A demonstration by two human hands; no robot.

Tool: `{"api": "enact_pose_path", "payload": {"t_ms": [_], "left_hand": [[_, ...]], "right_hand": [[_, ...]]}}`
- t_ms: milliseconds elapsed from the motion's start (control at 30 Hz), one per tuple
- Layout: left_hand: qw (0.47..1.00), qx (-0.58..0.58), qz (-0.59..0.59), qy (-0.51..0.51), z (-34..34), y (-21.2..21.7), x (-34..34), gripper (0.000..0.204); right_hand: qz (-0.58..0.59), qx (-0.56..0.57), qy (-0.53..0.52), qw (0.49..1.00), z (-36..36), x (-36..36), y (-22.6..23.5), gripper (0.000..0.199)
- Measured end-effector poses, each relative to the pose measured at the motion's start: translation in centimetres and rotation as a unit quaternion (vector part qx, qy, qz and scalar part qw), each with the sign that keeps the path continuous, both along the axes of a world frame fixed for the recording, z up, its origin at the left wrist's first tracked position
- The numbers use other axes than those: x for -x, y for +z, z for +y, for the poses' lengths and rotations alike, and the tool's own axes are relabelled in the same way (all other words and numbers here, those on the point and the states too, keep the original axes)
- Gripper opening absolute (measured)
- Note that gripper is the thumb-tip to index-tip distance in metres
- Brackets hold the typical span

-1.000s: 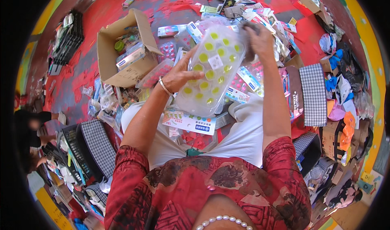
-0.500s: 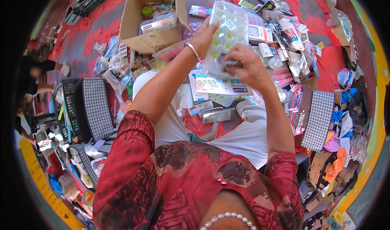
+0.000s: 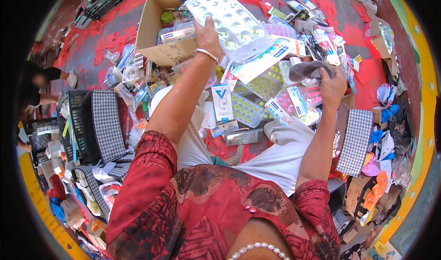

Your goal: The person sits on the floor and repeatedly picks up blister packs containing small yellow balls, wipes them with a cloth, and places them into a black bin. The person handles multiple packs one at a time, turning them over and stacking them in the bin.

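My left hand (image 3: 209, 39) grips the near left edge of a clear plastic blister pack (image 3: 232, 23) with rows of round hollows and a printed card strip (image 3: 264, 60) along its near end. The pack is tilted, and light glares off its face. Off to the right, my right hand (image 3: 333, 81) pinches a dark grey cloth (image 3: 307, 71) that hangs out to the left, apart from the pack. Below them lie similar clear trays with yellow-green rounds (image 3: 248, 109) and a white card with a blue tick shape (image 3: 223, 102).
An open cardboard box (image 3: 171, 49) holding mixed packages stands beyond my left hand. Small packaged goods (image 3: 317, 30) are heaped at the far right. A metal case (image 3: 243, 137) lies between my knees. Checkered panels (image 3: 356, 143) flank me on both sides. Another person's leg (image 3: 55, 74) shows at the far left.
My right hand has left the pack's face and moved right with the grey cloth, now hanging loose. My left hand has shifted left and tilted the pack, uncovering the trays below.
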State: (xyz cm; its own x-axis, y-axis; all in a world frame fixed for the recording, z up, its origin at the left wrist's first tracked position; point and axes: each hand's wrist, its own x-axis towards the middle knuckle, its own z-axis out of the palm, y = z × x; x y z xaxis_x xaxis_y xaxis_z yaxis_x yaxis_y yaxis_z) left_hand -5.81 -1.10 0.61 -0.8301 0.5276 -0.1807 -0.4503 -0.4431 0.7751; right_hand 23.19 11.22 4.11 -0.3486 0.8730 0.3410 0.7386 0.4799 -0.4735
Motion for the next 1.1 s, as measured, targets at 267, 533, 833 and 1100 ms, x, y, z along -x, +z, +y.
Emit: {"api": "enact_pose_path", "payload": {"t_ms": [267,533,833,1100], "left_hand": [[0.964,0.07,0.207,0.15,0.3,0.3,-0.5,0.055],[0.95,0.103,0.26,0.137,0.7,-0.3,-2.3,0.054],[0.992,0.027,-0.082,0.095,0.5,-1.0,0.3,0.045],[1.0,0.01,0.001,0.019,0.3,0.3,-2.2,0.05]], "right_hand": [[0.369,0.534,0.018,0.761,-5.0,5.6,0.0,0.038],[0.223,0.239,0.221,0.919,-9.1,8.1,1.8,0.019],[0.029,0.3,0.102,0.948,-5.0,4.9,-0.7,0.024],[0.387,0.534,0.185,0.729,-4.7,6.4,-0.4,0.062]]}}
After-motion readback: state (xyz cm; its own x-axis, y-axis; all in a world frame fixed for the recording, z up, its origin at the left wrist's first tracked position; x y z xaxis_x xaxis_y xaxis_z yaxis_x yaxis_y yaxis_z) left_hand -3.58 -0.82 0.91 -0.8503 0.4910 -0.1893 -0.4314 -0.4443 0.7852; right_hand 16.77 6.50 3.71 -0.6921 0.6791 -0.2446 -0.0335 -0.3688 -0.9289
